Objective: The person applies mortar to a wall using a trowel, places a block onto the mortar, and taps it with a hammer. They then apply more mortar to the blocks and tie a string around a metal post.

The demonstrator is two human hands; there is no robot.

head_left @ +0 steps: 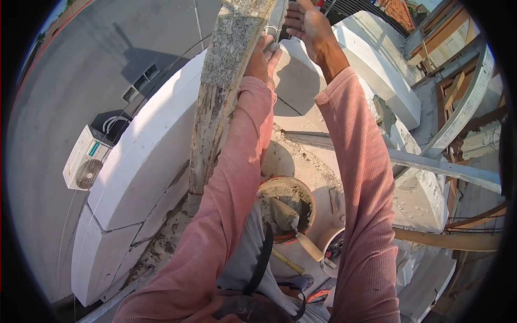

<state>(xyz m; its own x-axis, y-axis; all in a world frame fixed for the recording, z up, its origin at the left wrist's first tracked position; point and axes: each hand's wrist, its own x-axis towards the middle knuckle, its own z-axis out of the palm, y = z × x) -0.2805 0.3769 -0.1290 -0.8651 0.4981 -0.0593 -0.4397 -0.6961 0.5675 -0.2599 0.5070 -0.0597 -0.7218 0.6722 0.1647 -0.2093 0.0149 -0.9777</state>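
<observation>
My left hand (263, 60) is at the top centre, beside a rough, mortar-marked wooden post (215, 81). Its fingers are closed near a thin wire at a grey upright metal piece (278, 21); what they hold is too small to make out. To the right of that metal piece, my right hand (311, 29) is raised with its fingers apart and nothing visible in the palm. A small red object (320, 4) shows just beyond it. Below my hands, an orange-rimmed bucket (312, 204) contains grey mortar and a trowel (285, 215) with a pale handle.
Curved white block walls (145, 140) stand on the left and right. A metal bar (441, 168) crosses at the right. By the bucket are a pale container (325, 245) and a yellow strip (288, 261). An air-conditioner unit (86, 161) is beyond the left wall.
</observation>
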